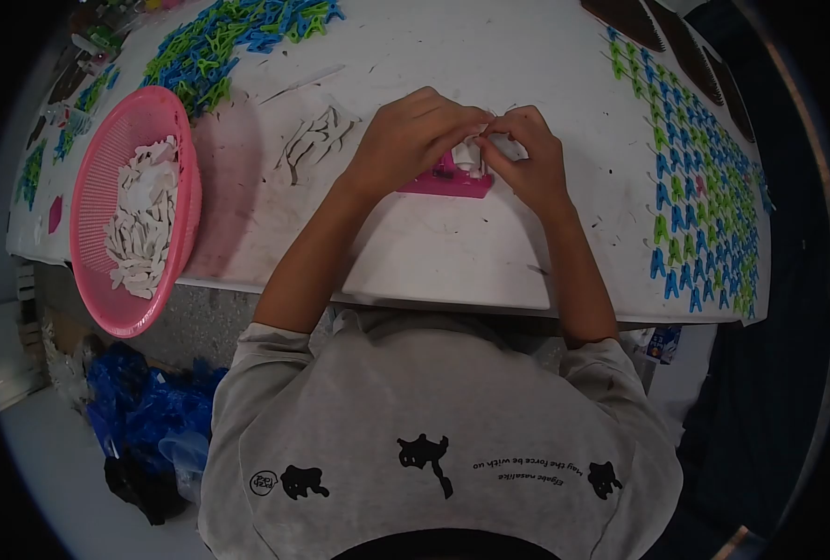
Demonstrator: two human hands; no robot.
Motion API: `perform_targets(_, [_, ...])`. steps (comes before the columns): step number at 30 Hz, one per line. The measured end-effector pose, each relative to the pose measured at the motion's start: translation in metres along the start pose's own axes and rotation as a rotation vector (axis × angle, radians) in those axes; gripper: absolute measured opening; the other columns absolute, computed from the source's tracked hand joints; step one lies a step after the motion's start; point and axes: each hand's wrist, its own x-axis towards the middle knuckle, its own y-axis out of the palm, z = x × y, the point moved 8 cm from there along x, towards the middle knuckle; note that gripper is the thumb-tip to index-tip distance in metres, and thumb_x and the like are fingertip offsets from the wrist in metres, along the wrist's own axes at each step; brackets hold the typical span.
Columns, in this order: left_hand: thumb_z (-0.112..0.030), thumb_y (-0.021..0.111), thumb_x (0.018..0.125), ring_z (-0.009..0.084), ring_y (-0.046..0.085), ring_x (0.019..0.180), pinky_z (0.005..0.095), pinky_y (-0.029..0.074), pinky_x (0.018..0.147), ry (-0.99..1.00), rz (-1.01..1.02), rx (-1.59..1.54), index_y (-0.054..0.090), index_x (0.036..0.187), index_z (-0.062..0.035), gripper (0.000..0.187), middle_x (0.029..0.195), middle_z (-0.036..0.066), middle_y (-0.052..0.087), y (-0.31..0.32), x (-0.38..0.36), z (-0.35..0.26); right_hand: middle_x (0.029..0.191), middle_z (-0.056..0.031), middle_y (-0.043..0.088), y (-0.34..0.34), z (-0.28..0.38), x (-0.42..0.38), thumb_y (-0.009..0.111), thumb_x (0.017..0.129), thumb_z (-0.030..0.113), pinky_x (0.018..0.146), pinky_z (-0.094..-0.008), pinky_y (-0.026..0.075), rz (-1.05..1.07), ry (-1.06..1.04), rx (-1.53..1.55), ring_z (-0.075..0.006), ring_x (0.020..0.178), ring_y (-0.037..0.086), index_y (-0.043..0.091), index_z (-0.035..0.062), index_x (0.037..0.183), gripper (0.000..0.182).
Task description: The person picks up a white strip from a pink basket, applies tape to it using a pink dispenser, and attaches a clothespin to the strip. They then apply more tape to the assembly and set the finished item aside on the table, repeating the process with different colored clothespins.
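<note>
— What's on the table [452, 252] around you?
— A basket [107, 196] of clip halves at my left, overhanging the near edge. A jig [447, 179] under my hands, loose halves [314, 140] just left of it.
— And right?
— Finished clips in rows [695, 177].

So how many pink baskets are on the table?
1. The pink basket sits at the table's left edge, holding white pieces. More may lie outside the view.

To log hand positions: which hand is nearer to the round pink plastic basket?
Left. The left hand is nearer the pink basket; the right hand lies farther beyond it.
</note>
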Motion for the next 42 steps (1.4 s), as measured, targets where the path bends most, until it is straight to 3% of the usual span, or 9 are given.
perform_targets(8, [-0.011,0.077,0.079,0.0176,0.061,0.070,0.0286,0.050,0.063,-0.040,0.030,0.013,0.073,0.098,-0.0102,0.018,0.079,0.002,0.068,-0.002,-0.001,0.005,0.083,0.0010,0.067,0.000,0.000,0.001,0.076,0.071,0.004,0.072,-0.0315,0.052,-0.002,-0.008,0.007,-0.0168,0.085,0.059,0.071,0.0107,0.091,0.021])
perform_targets(10, [-0.018,0.073,0.082,0.0177,0.062,0.071,0.0298,0.050,0.062,-0.129,0.047,-0.036,0.073,0.097,-0.0159,0.016,0.073,0.001,0.064,-0.003,-0.002,0.012,0.084,0.0012,0.068,0.000,-0.001,0.000,0.076,0.071,0.004,0.072,-0.0314,0.052,0.002,0.000,0.003,-0.0167,0.085,0.059,0.071,0.0108,0.090,0.021])
perform_targets(16, [-0.019,0.072,0.082,0.0190,0.062,0.070,0.0306,0.050,0.062,-0.165,0.084,-0.078,0.072,0.098,-0.0161,0.016,0.074,0.002,0.064,-0.004,-0.003,0.016,0.083,0.0020,0.068,0.001,0.000,0.001,0.076,0.070,0.004,0.070,-0.0311,0.052,0.011,-0.004,-0.013,-0.0167,0.084,0.059,0.072,0.0112,0.089,0.020])
perform_targets(20, [-0.011,0.075,0.079,0.0164,0.061,0.069,0.0279,0.050,0.061,-0.140,0.125,-0.048,0.073,0.101,-0.0121,0.022,0.075,0.003,0.063,-0.002,-0.004,0.017,0.081,0.0024,0.067,0.002,0.002,0.001,0.076,0.070,0.003,0.069,-0.0310,0.051,0.030,-0.072,-0.060,-0.0171,0.082,0.057,0.072,0.0110,0.087,0.019])
perform_targets(22, [-0.019,0.072,0.081,0.0202,0.063,0.071,0.0320,0.050,0.062,-0.182,0.149,-0.051,0.073,0.097,-0.0173,0.016,0.073,0.003,0.063,0.000,-0.005,0.021,0.080,0.0027,0.068,0.001,0.003,0.002,0.076,0.070,0.003,0.069,-0.0308,0.050,0.037,-0.081,-0.062,-0.0172,0.082,0.057,0.073,0.0110,0.087,0.019])
perform_targets(26, [-0.020,0.072,0.081,0.0204,0.062,0.070,0.0326,0.051,0.062,-0.156,0.150,-0.041,0.073,0.096,-0.0173,0.016,0.073,0.003,0.063,0.002,-0.006,0.022,0.078,0.0039,0.068,0.001,0.006,0.002,0.076,0.069,0.004,0.069,-0.0300,0.050,0.062,-0.110,-0.103,-0.0176,0.081,0.056,0.073,0.0115,0.086,0.019])
perform_targets(42, [-0.011,0.075,0.075,0.0213,0.062,0.079,0.0322,0.051,0.068,-0.138,0.229,0.035,0.073,0.088,-0.0077,0.013,0.083,0.003,0.068,0.008,-0.009,0.027,0.081,0.0033,0.067,0.002,-0.004,-0.001,0.075,0.067,0.004,0.069,-0.0308,0.051,0.155,-0.111,-0.195,-0.0182,0.082,0.055,0.071,0.0128,0.087,0.021])
